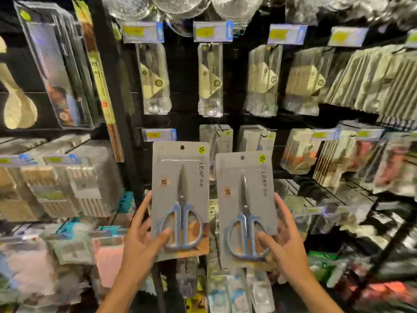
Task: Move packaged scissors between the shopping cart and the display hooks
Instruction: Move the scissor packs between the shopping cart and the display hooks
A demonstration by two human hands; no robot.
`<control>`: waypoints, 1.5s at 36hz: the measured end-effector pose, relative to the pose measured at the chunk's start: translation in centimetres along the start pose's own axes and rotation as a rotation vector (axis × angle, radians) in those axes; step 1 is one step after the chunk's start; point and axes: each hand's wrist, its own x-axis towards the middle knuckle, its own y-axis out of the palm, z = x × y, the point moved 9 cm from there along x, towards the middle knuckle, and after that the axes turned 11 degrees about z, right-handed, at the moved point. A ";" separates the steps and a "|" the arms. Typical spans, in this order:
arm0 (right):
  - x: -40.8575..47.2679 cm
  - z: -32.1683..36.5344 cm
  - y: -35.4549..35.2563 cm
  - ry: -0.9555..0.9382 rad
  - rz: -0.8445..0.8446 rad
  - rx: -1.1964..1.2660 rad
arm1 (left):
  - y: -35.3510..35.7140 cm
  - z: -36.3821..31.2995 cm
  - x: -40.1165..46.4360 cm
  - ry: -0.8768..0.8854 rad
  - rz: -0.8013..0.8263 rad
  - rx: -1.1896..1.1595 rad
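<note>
A: In front of a dark shop display wall point(185, 91) — rows of hooks, yellow price tags point(213, 31), clear-bagged utensils point(210, 80) hanging. What's in hand?

B: Two grey carded scissors, upright, side by side, apart. The left hand point(144, 236) grips the left scissors pack point(180, 199) at its lower edge, thumb on front. The right hand point(285, 240) grips the right scissors pack point(246, 208) likewise.

A: Surroundings?

B: Boxed goods point(74, 177) on left shelves; more packets point(372, 77) right. Edges blurred.

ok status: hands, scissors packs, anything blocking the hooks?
Left hand grips left pack. Right hand grips right pack. Both upright, off hooks. Nothing between them and display.
</note>
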 end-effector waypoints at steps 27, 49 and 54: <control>11.0 -5.9 1.2 -0.046 0.030 -0.001 | -2.3 1.6 9.2 0.049 -0.018 0.050; 19.0 -8.6 0.7 0.012 0.141 0.111 | -0.5 0.8 11.0 0.100 -0.156 0.086; 19.5 -9.8 0.6 0.070 0.138 0.135 | -0.5 0.8 11.4 0.094 -0.170 0.088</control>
